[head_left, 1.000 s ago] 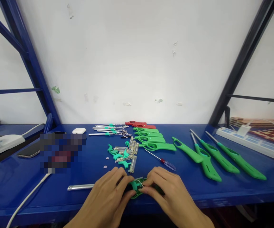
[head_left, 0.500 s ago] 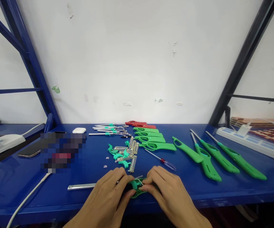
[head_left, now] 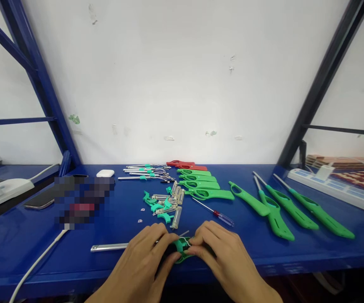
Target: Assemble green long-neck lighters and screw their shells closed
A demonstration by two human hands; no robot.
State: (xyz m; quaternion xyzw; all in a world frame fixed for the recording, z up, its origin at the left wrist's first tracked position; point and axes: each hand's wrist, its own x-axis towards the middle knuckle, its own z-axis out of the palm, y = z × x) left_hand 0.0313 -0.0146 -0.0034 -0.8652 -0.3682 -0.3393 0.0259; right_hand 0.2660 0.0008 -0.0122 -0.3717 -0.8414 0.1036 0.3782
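head view. work in hand, at the near edge of a blue table:
- left hand: fingers bent, thumb and fingertips gripping the left part of a green lighter shell.
- right hand: thumb and forefinger pinched together at the right part of the same shell, beside a white wire; whether the wire itself is gripped, cannot tell.
- teal trigger: in the shell, between the two hands.
- metal tube: lies leftward from behind the left hand; its inner end is hidden.

middle of the table:
- clear fuel tanks, a loose heap, mixed with teal pieces.
- small pink bits, two, left of the heap.
- screwdriver, red and clear handle, just beyond the right hand.
- green shells, a column, one behind another.
- red shell, at the far end of that column.
- thin metal rods with teal fittings and wires, grouped at far left of the shells.

right side:
- single green shell, lying aslant.
- green lighters, three, metal tubes pointing away.
- white power strip.

left side:
- phone, flat.
- white case.
- white cable, running to a blurred-out item.
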